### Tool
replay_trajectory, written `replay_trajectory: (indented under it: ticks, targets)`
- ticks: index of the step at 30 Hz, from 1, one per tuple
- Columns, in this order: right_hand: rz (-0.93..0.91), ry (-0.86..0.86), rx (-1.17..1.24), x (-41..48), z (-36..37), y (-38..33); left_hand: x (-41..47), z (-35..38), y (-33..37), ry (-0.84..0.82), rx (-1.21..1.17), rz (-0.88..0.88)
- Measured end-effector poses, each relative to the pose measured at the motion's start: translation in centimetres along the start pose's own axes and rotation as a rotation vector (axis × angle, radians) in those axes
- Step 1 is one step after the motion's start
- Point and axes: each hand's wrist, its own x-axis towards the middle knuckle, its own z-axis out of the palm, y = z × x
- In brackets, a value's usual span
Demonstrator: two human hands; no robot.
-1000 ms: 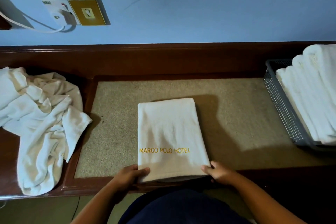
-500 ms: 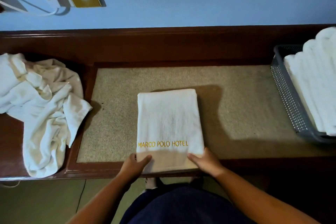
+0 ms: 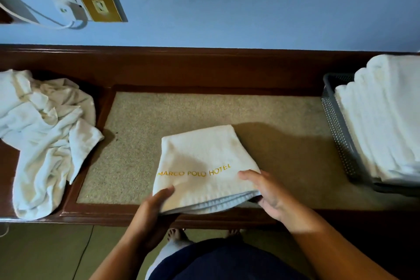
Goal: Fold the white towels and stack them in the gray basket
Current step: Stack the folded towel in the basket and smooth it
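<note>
A folded white towel with gold "MARCO POLO HOTEL" lettering lies in the middle of the beige counter inlay, its near edge lifted off the surface. My left hand grips the near left corner, thumb on top. My right hand holds the near right corner, fingers under the layers. At the right stands the gray basket, with several folded white towels stacked in it above its rim. A heap of unfolded white towels lies at the left.
A dark wooden frame borders the counter against a blue wall. A brass wall socket with a white plug and cable sits at the upper left. My feet and the floor show below the counter edge.
The towel's near edge has risen off the counter and the towel has tilted, swinging toward the right. Both hands have closed around its near corners.
</note>
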Motion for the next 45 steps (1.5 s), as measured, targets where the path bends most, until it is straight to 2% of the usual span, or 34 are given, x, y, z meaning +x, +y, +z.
replay_trajectory:
  ticks: [6, 12, 17, 24, 31, 34, 37, 42, 45]
  targets:
    - [-0.05, 0.006, 0.048, -1.6, -2.5, -1.6, -1.3, 3.6, 0.5, -0.037, -0.057, 0.032]
    - [-0.162, 0.095, 0.123, -4.4, -3.1, -3.4, -1.5, 5.2, 2.1, -0.018, 0.005, 0.092]
    - [-0.238, 0.267, 0.16, -6.6, -3.3, -4.0, -2.4, 7.6, 3.5, 0.029, 0.206, 0.284]
    - [-0.38, 0.516, 0.136, -8.4, -7.2, -5.8, -3.5, 12.3, 4.3, -0.225, 0.47, 0.385]
    - [-0.42, 0.54, 0.083, -9.2, -12.4, -8.3, -2.0, 17.9, 4.0, -0.308, 0.579, 0.406]
    - [-0.496, 0.528, 0.037, -9.7, -16.0, -12.2, -1.6, 23.9, 5.1, -0.345, 0.653, 0.522]
    - [-0.689, 0.55, 0.041, -11.7, -20.3, -18.4, -3.0, 32.3, 7.0, -0.382, 0.668, 0.745]
    - [-1.139, 0.62, 0.22, -17.8, -29.1, -28.1, -8.6, 46.6, 7.3, -0.584, 0.553, 1.103]
    - [-1.243, 0.726, 0.375, -19.7, -36.4, -28.8, -9.5, 52.8, 3.0, -0.716, 0.548, 1.157]
